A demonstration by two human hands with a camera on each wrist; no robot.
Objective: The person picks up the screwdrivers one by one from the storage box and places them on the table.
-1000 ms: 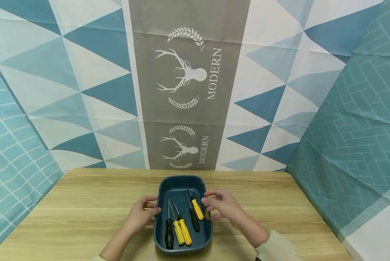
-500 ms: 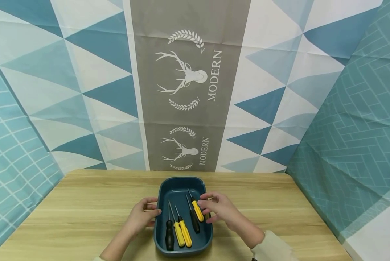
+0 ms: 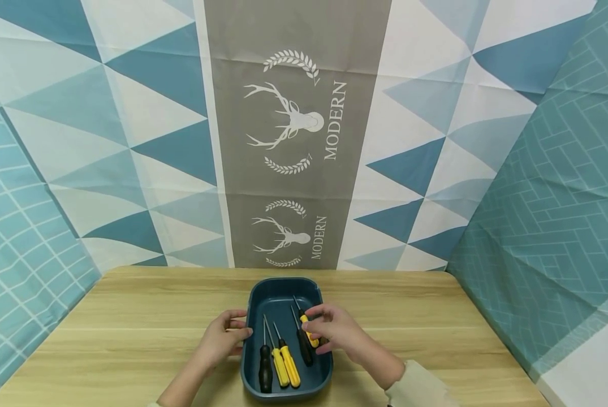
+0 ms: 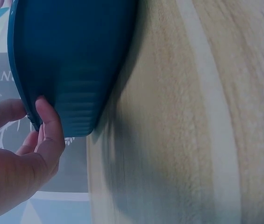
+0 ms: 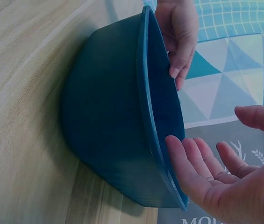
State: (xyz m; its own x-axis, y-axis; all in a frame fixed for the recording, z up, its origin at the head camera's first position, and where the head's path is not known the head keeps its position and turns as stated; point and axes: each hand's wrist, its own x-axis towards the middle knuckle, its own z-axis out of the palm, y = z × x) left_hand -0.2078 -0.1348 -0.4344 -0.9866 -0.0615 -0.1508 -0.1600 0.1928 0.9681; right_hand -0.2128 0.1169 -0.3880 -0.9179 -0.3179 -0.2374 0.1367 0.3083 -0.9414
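A dark blue plastic bin [image 3: 285, 394] stands on the table, several screwdrivers lying in it. My left hand [image 3: 221, 341] pinches its left rim, thumb over the edge and fingers outside, as the left wrist view also shows. On that side lie a black-handled screwdriver [image 3: 265, 370] and two yellow-handled screwdrivers [image 3: 290, 367]. Over the right rim hovers my right hand [image 3: 338, 329], fingers spread and relaxed in the right wrist view, holding nothing. Its fingers partly cover a yellow-handled screwdriver [image 3: 313, 341], beside another black-handled screwdriver [image 3: 304, 349]. Whether they touch it I cannot tell.
The wooden table [image 3: 171, 305] extends on both sides of the bin. Behind it hangs a patterned cloth backdrop [image 3: 293, 181], with more cloth [image 3: 553, 249] along the right side.
My right hand has moved left, from beside the right rim to over the bin, and covers more of the yellow-handled screwdriver. The left hand keeps its place on the rim.
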